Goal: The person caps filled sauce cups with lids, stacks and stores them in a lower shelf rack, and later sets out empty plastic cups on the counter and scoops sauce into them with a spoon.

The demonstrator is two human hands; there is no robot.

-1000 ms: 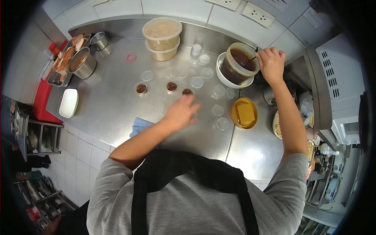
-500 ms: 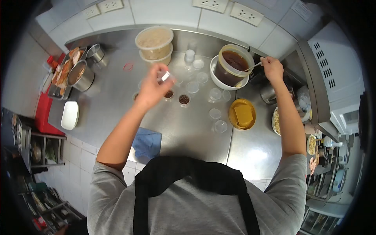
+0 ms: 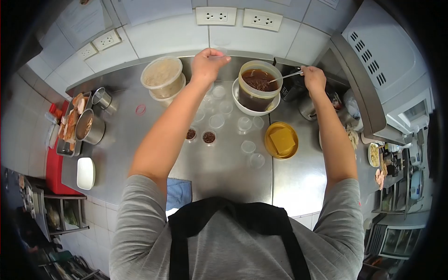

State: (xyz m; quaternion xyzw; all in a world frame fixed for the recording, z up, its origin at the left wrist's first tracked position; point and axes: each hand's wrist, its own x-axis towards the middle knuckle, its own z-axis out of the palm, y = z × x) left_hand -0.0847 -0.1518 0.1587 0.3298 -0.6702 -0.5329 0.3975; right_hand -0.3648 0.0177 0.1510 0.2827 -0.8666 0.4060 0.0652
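Observation:
My left hand (image 3: 208,67) is raised near the back wall, its fingers closed on a small clear plastic cup (image 3: 218,57) that is hard to make out. With my right hand (image 3: 314,78) I grip the end of a thin metal handle, likely a spoon (image 3: 293,74); its head is hidden in the brown liquid. That liquid, with dark bits on top, fills a tall plastic tub (image 3: 260,95) standing in a white bowl (image 3: 256,112). Two small cups of dark flakes (image 3: 209,137) stand below my left forearm. Several clear cups and lids (image 3: 216,121) lie around them.
Stacked lidded tubs (image 3: 162,77) stand at the back left. A yellow container (image 3: 281,141) sits right of centre. Metal pots (image 3: 91,128), a tray of food and a white dish (image 3: 86,173) are at the left. A blue cloth (image 3: 179,192) lies at the front edge.
My left hand has moved up and right toward the tub with the small cup. Dark bits now show in the liquid. My right hand has stayed on the handle, and the view has tilted upward.

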